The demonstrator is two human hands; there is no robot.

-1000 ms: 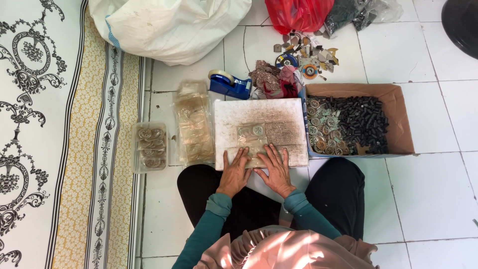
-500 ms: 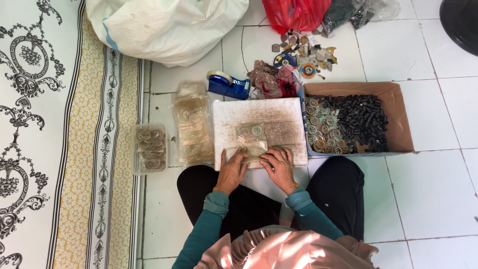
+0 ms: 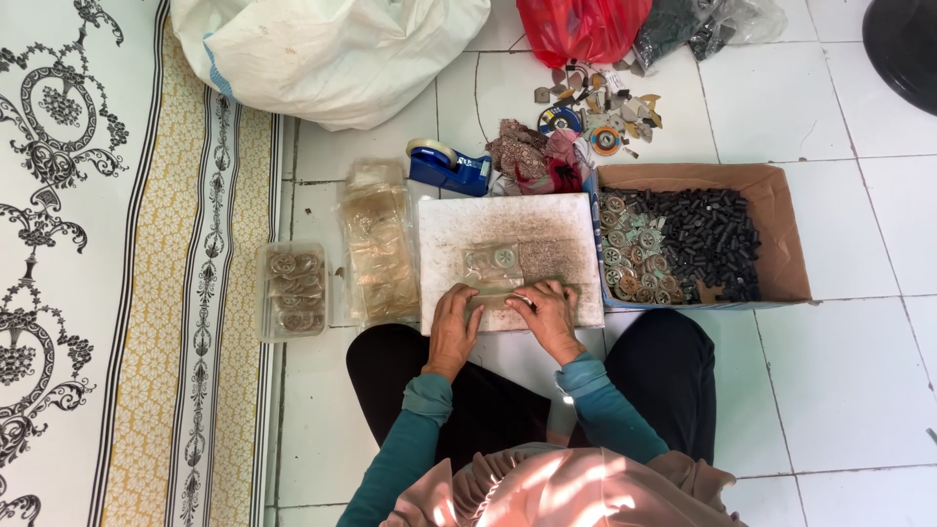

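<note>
Clear plastic packet (image 3: 493,293) lies on the white foam board (image 3: 508,220), near its front edge; I see my left hand (image 3: 453,327) and right hand (image 3: 547,314) pinching it flat there, fingers closed on it.

Brightness: we see even, soft daylight over the white tiled floor (image 3: 839,390).
Shadows: we find only faint ones under the cardboard box (image 3: 781,244) and the white sack (image 3: 332,49).
Glare: sunlight washes out the pink cloth (image 3: 547,493) at the bottom edge.
Sharpness: we read most of the frame as crisp; small parts stay indistinct.
</note>
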